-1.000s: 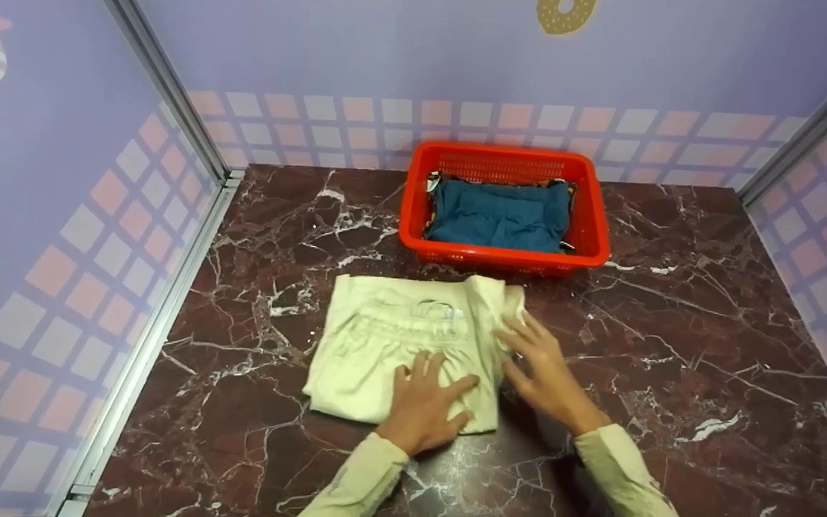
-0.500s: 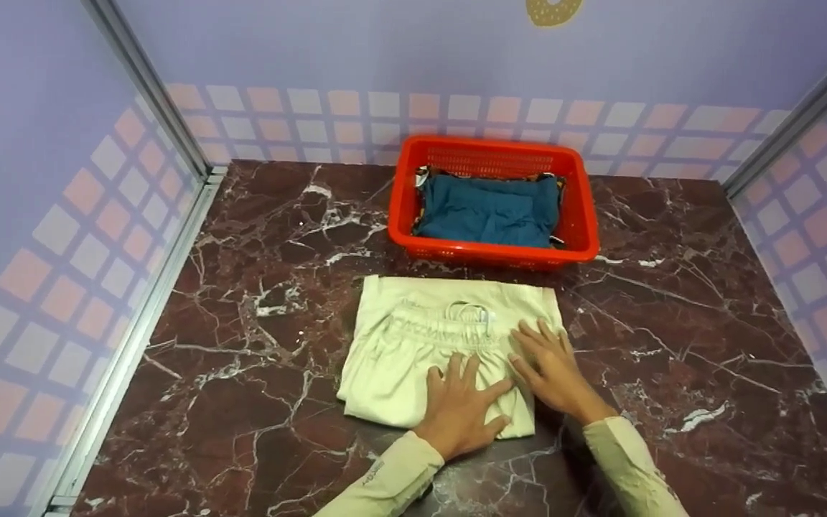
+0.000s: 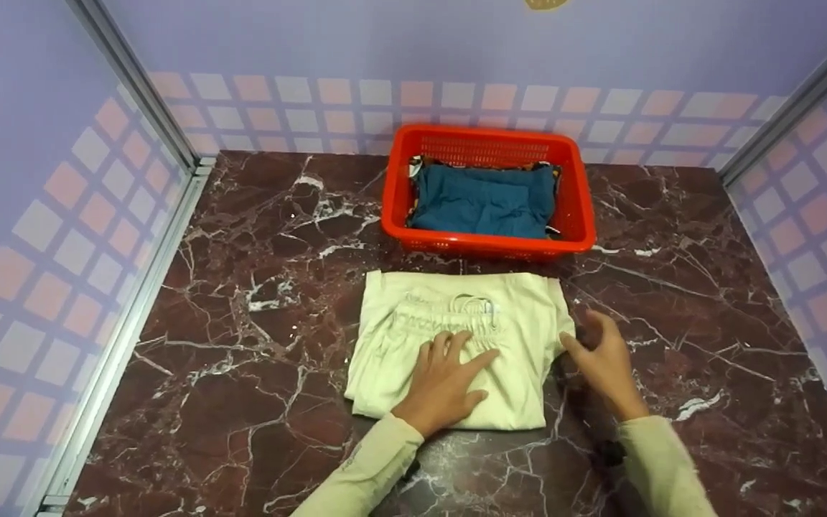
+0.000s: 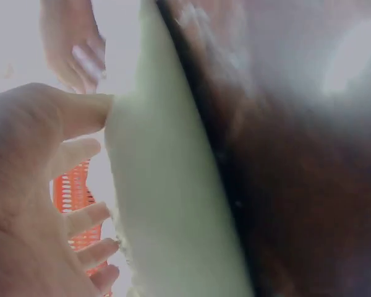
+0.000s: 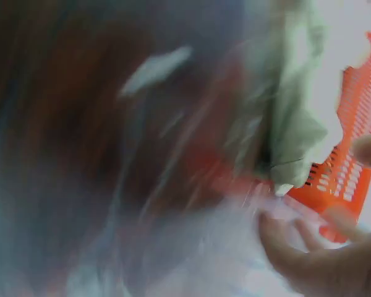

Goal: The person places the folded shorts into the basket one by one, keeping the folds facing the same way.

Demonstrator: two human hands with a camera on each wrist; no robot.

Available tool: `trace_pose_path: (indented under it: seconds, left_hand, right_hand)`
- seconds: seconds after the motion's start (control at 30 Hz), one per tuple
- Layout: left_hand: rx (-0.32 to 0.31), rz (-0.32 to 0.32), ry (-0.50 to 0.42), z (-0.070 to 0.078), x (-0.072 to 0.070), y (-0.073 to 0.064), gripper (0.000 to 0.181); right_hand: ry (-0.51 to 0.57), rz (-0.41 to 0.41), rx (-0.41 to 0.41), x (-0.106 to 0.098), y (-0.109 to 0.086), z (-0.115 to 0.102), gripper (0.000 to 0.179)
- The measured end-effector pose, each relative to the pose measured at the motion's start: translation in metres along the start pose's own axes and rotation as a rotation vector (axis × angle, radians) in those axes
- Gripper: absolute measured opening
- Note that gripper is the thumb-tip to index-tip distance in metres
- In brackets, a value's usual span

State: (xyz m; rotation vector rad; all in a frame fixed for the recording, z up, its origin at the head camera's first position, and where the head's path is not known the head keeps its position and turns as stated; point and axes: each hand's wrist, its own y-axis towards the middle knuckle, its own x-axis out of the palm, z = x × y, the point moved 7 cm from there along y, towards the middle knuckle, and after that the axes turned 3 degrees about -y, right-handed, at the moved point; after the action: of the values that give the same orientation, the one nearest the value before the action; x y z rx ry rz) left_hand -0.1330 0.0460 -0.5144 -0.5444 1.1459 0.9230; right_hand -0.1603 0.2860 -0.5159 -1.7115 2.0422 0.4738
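Cream drawstring pants (image 3: 521, 388) lie folded in a flat rectangle on the dark marbled tabletop, the gathered waistband and cord loop facing up. My left hand (image 3: 442, 384) rests on their middle with fingers spread. Seen from the left wrist, that hand (image 4: 31, 167) has its thumb and fingers apart over the pale cloth (image 4: 167, 185). Beside the right edge of the pants is my right hand (image 3: 607, 359), its thumb close to the fabric; contact is hard to judge. The right wrist view is blurred, but there the hand (image 5: 328, 260) has loosely bent fingers holding nothing.
Behind the pants stands a red plastic basket (image 3: 500, 244) with folded blue cloth (image 3: 485, 205) and some dark patterned fabric in it. Purple walls with pink and white squares enclose the marbled table (image 3: 255, 388) at the left, back and right.
The right-hand flap of the pants was smoothed flat. My right hand then slid off the cloth to its right edge. My left hand stayed resting on the pants.
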Motion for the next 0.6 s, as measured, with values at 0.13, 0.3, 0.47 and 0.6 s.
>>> trace_pose_path:
  seconds: [0.13, 0.3, 0.47, 0.6]
  left_hand:
    - [-0.012, -0.015, -0.039, -0.003, 0.003, -0.001, 0.069]
    - [-0.039, -0.043, -0.054, 0.000, 0.007, 0.003, 0.075]
    - [-0.020, -0.034, -0.049, 0.006, 0.011, 0.006, 0.077]
    - [-0.016, -0.005, -0.022, 0.009, 0.012, 0.007, 0.079]
  right_hand:
    - [0.395, -0.174, 0.381, 0.009, -0.009, 0.010, 0.084]
    - [0.649, -0.266, 0.574, 0.031, -0.015, 0.009, 0.096]
    - [0.628, -0.286, 0.602, 0.049, -0.016, 0.009, 0.091]
    - [0.566, -0.298, 0.557, 0.060, -0.013, 0.006, 0.061]
